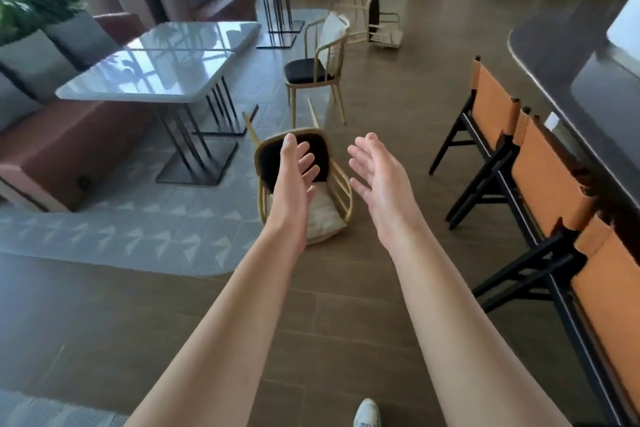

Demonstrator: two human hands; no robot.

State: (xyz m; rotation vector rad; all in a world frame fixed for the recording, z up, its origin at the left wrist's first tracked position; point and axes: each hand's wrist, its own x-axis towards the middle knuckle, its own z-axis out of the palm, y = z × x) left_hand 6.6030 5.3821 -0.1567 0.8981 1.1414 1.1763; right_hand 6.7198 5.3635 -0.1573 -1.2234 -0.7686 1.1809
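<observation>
Pale wooden, the toppled black-seated chair (334, 184) lies on the floor beyond the left hand (294, 177) and right hand (377, 177), both open-fingered, holding nothing.

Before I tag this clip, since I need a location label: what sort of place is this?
Probably a cafe or restaurant lounge: white tables along a cushioned bench, wooden dining chairs, one tipped chair lying on the floor, and orange-backed stools lined up at a dark counter.
</observation>
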